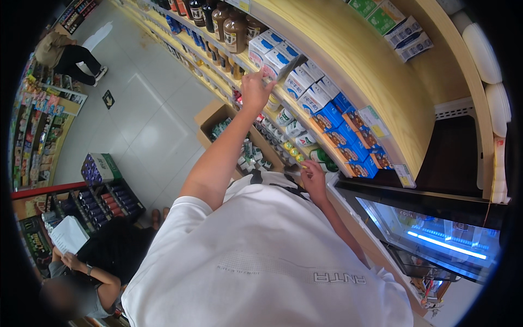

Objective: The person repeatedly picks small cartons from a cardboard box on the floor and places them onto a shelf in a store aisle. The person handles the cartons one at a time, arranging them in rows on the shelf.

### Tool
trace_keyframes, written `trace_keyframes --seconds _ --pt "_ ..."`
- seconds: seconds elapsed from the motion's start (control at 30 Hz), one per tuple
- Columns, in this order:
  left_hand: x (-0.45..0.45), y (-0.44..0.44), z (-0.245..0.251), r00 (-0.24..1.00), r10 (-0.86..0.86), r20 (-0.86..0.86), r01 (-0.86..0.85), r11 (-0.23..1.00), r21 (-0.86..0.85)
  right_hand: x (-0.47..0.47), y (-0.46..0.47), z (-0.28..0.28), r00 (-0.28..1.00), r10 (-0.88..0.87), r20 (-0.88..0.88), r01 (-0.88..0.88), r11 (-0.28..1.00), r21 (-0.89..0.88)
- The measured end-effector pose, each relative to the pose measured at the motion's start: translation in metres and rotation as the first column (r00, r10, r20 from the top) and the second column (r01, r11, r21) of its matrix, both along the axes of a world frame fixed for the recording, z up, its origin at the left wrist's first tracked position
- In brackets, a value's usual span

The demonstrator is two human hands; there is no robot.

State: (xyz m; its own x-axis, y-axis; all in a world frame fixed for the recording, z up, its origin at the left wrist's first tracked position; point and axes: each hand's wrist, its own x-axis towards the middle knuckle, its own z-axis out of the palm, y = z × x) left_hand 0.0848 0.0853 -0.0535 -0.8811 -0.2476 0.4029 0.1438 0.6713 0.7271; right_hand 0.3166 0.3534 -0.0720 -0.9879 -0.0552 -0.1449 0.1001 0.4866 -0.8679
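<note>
My left hand (256, 90) is raised at the shelf front, fingertips at a white milk carton (274, 57) with blue and pink print. Its thumb is beside the lower end of a thin dark grey panel (291, 68), which slants between the cartons; whether the hand grips it is unclear. Lower down, my right hand (314, 178) has loosely curled fingers near yellow-capped containers (293, 152) and a green bottle (319, 155); anything small within it cannot be made out. Blue boxes (346, 141) with brown pictures stand on the shelf to the right of both hands.
An open cardboard box (210, 111) of small packs stands on the floor below the shelf. A glass-fronted fridge (429, 229) is at right. At lower left a person (102, 282) holds papers (69, 235) beside a drinks rack; another person (61, 53) bends at upper left.
</note>
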Motion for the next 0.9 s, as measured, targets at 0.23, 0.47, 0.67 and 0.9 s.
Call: trace_keyframes --seconds 0.23,0.47,0.67,0.9 --pt "0.039 -0.008 -0.005 0.988 -0.083 -0.129 0.082 0.997 -0.014 0.002 0.005 0.0 1.0 0.011 0.006 -0.011 1.0 -0.002" --pt "0.177 -0.036 -0.09 0.839 -0.23 0.494 0.227 0.972 0.068 0.006 0.02 -0.01 0.992 0.003 0.126 -0.008 0.999 0.04" --pt "0.384 -0.099 -0.267 0.336 -0.01 0.942 -0.031 0.999 0.022 0.018 0.041 -0.054 0.979 0.012 0.206 -0.03 0.996 0.084" --pt "0.49 -0.114 -0.274 0.223 0.095 0.97 -0.167 0.984 -0.058 0.035 0.098 -0.131 0.923 0.123 0.365 -0.165 0.982 0.086"
